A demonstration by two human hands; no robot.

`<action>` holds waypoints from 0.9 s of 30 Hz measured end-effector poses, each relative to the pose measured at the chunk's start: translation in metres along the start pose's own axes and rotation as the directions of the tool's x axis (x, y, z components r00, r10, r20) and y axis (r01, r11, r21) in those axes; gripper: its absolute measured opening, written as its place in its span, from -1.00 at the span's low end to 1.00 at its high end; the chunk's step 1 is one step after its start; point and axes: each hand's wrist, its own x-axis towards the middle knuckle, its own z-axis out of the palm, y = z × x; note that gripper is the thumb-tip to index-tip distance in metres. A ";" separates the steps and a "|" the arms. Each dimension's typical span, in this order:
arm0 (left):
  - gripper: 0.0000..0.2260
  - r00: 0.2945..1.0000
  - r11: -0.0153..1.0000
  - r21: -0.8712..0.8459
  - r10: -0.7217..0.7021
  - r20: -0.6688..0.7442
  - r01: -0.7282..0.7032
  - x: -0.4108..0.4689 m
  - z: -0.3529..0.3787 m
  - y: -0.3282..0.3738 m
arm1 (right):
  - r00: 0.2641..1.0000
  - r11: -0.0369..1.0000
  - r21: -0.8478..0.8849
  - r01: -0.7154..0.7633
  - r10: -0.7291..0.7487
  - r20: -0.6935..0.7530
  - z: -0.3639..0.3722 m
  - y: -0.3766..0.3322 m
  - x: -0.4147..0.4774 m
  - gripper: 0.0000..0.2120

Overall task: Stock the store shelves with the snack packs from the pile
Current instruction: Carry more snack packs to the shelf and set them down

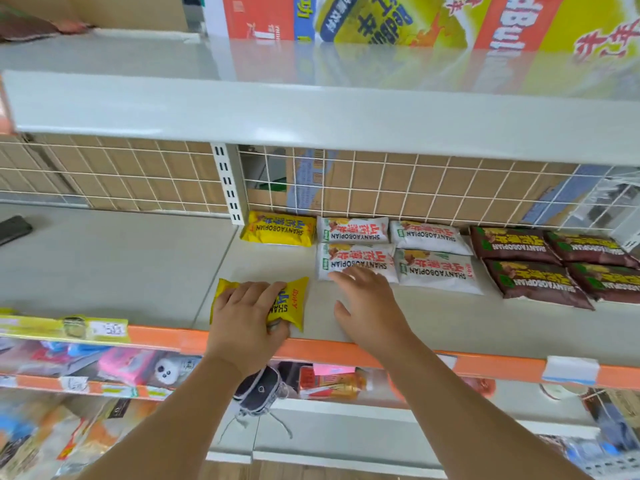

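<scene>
My left hand (244,315) grips a yellow snack pack (292,306) lying near the front edge of the grey shelf (138,268), thumb under its near side. Another yellow pack (278,229) lies at the back by the wire grid. To its right lie several white packs (355,230) in two rows, then several dark brown packs (533,282). My right hand (367,299) hovers over the shelf with fingers spread, its fingertips at the near edge of the front white pack (356,261).
An orange price rail (502,367) runs along the shelf front. A dark phone (14,230) lies on the shelf at far left. An upper shelf (311,116) overhangs. Lower shelves hold mixed goods; my shoe (258,393) shows below.
</scene>
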 end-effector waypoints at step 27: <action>-0.35 0.989 0.980 0.167 -0.126 0.080 0.111 0.028 0.008 -0.059 | 0.984 0.994 0.102 0.047 -0.029 -0.176 0.057 -0.103 0.046 -0.63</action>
